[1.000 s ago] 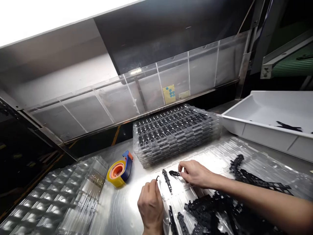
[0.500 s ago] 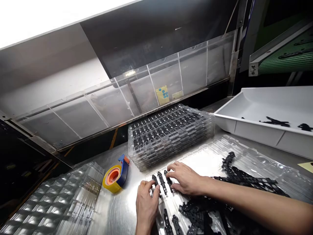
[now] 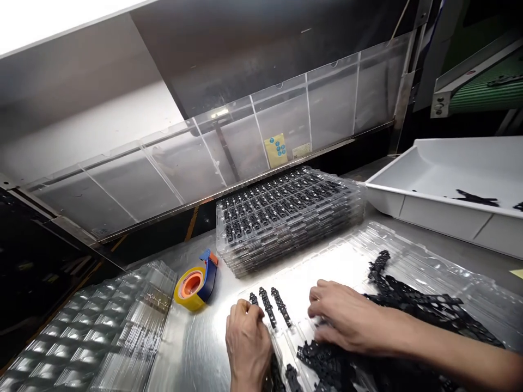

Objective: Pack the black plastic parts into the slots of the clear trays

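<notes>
A clear tray [image 3: 300,332] lies in front of me with three black perforated strips [image 3: 267,307] side by side in its far slots. My left hand [image 3: 248,340] is at the leftmost strip [image 3: 254,299], its fingers bent and pressed together near the strip's lower part; what they hold is hidden. Over the tray's right part, my right hand [image 3: 347,316] hovers with curled fingers, slightly blurred, and its grasp cannot be made out. Loose black parts [image 3: 327,362] lie in a heap below and to the right of it.
Filled clear trays [image 3: 286,218] are stacked behind. A tape dispenser [image 3: 196,286] stands left of my hands, beside stacked empty trays [image 3: 90,332]. A white bin [image 3: 445,209] with black parts is at the right, near a green conveyor [image 3: 486,95].
My right hand has moved right, away from the third strip, which now shows fully. My left hand has shifted slightly down, and its fingers have closed together. The view has shifted a little.
</notes>
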A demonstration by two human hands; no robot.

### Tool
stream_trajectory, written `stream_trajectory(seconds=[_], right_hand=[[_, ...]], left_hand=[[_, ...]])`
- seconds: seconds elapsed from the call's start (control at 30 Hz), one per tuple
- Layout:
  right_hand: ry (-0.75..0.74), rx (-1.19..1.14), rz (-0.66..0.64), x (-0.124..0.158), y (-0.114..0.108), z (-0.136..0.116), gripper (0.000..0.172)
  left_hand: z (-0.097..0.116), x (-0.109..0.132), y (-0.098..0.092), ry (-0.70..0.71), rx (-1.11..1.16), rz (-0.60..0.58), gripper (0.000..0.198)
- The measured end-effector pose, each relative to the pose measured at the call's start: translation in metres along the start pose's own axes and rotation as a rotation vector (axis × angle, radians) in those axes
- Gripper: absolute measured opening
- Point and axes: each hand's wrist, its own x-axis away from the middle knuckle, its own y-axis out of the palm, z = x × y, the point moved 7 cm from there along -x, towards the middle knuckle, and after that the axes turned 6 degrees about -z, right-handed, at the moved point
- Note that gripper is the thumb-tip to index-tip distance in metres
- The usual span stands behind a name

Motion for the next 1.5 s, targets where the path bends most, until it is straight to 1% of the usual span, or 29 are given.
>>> stream_trajectory(seconds=[0.03, 0.1, 0.13, 0.17, 0.2, 0.23, 0.27, 0.33, 0.37, 0.4, 0.43, 0.5, 0.53, 0.57, 0.6, 0.67, 0.77, 0.8, 0.83, 0.9, 0.97, 1.0, 1.07, 1.13, 1.2, 1.3, 1.37, 1.43, 1.5], right_hand=[[0.017, -0.011, -0.028, 0.008, 0.003, 0.0, 0.021], [0.021, -0.043, -0.046, 0.019, 0.006, 0.0, 0.015], [0.011, -0.064, -0.032, 0.023, 0.005, -0.001, 0.011], [-0.002, -0.087, -0.009, 0.025, 0.004, -0.002, 0.007], [-0.011, -0.11, 0.015, 0.028, 0.002, -0.002, 0.006], [-0.01, -0.132, 0.029, 0.03, 0.0, -0.001, 0.007], [0.0, -0.153, 0.028, 0.033, -0.001, 0.001, 0.008], [0.042, -0.194, -0.019, 0.04, -0.001, 0.007, 0.01], [0.062, -0.217, -0.05, 0.043, -0.001, 0.01, 0.011], [0.074, -0.248, -0.076, 0.047, 0.0, 0.012, 0.011], [0.076, -0.289, -0.091, 0.05, -0.001, 0.014, 0.011], [0.076, -0.395, -0.077, 0.055, -0.004, 0.016, 0.012], [0.075, -0.444, -0.059, 0.058, -0.005, 0.018, 0.012], [0.072, -0.484, -0.039, 0.06, -0.007, 0.019, 0.012], [0.067, -0.513, -0.026, 0.062, -0.009, 0.019, 0.013], [0.043, -0.55, -0.025, 0.066, -0.01, 0.018, 0.02], [0.015, -0.572, 0.01, 0.068, -0.015, 0.016, 0.022], [0.014, -0.582, 0.047, 0.067, -0.019, 0.016, 0.022], [0.02, -0.602, 0.092, 0.064, -0.022, 0.016, 0.023], [0.042, -0.667, 0.171, 0.054, -0.028, 0.017, 0.027], [0.077, -0.675, 0.217, 0.039, -0.032, 0.019, 0.026], [0.096, -0.624, 0.223, 0.03, -0.034, 0.019, 0.024], [0.109, -0.463, 0.196, 0.01, -0.036, 0.018, 0.02], [0.085, -0.336, 0.13, -0.007, -0.034, 0.015, 0.02], [0.059, -0.286, 0.09, -0.02, -0.034, 0.012, 0.024], [0.021, -0.221, 0.06, -0.032, -0.037, 0.007, 0.028], [-0.073, -0.17, -0.037, -0.04, -0.035, -0.002, 0.032], [-0.192, -0.107, -0.148, -0.047, -0.032, -0.014, 0.039], [-0.288, -0.04, -0.219, -0.055, -0.028, -0.025, 0.045]], left_hand=[[0.011, 0.004, 0.004, 0.049, 0.008, -0.088, 0.026], [0.034, 0.014, 0.019, 0.13, 0.037, -0.357, 0.023], [0.044, 0.02, 0.027, 0.151, 0.028, -0.502, 0.026], [0.052, 0.025, 0.035, 0.155, -0.009, -0.62, 0.031], [0.057, 0.029, 0.039, 0.147, -0.063, -0.697, 0.036], [0.06, 0.032, 0.041, 0.133, -0.113, -0.741, 0.038], [0.061, 0.033, 0.04, 0.124, -0.138, -0.765, 0.038], [0.061, 0.033, 0.037, 0.124, -0.087, -0.797, 0.035], [0.06, 0.032, 0.034, 0.123, -0.026, -0.785, 0.031], [0.057, 0.029, 0.028, 0.115, 0.037, -0.734, 0.026], [0.052, 0.024, 0.021, 0.101, 0.075, -0.633, 0.022], [0.043, 0.015, 0.006, 0.067, 0.054, -0.365, 0.028], [0.039, 0.012, 0.002, 0.054, 0.011, -0.257, 0.032], [0.037, 0.009, 0.001, 0.051, -0.035, -0.188, 0.035], [0.037, 0.007, 0.004, 0.049, -0.073, -0.148, 0.036], [0.035, 0.003, 0.008, 0.027, -0.137, -0.073, 0.032], [0.035, 0.0, 0.005, -0.01, -0.202, 0.054, 0.027], [0.035, 0.0, 0.003, -0.006, -0.19, 0.061, 0.027], [0.036, 0.001, 0.002, 0.011, -0.159, 0.039, 0.026], [0.039, 0.005, 0.0, 0.054, -0.052, -0.067, 0.025], [0.043, 0.011, 0.0, 0.077, 0.053, -0.216, 0.018], [0.046, 0.015, 0.002, 0.083, 0.084, -0.296, 0.014], [0.052, 0.023, 0.009, 0.109, 0.093, -0.441, 0.014], [0.058, 0.028, 0.017, 0.144, 0.068, -0.537, 0.01], [0.06, 0.03, 0.022, 0.158, 0.069, -0.563, 0.006], [0.06, 0.029, 0.023, 0.15, 0.143, -0.546, 0.011], [0.061, 0.03, 0.02, 0.142, 0.204, -0.539, 0.012], [0.064, 0.031, 0.019, 0.122, 0.241, -0.531, 0.013], [0.067, 0.033, 0.022, 0.108, 0.245, -0.54, 0.019]])
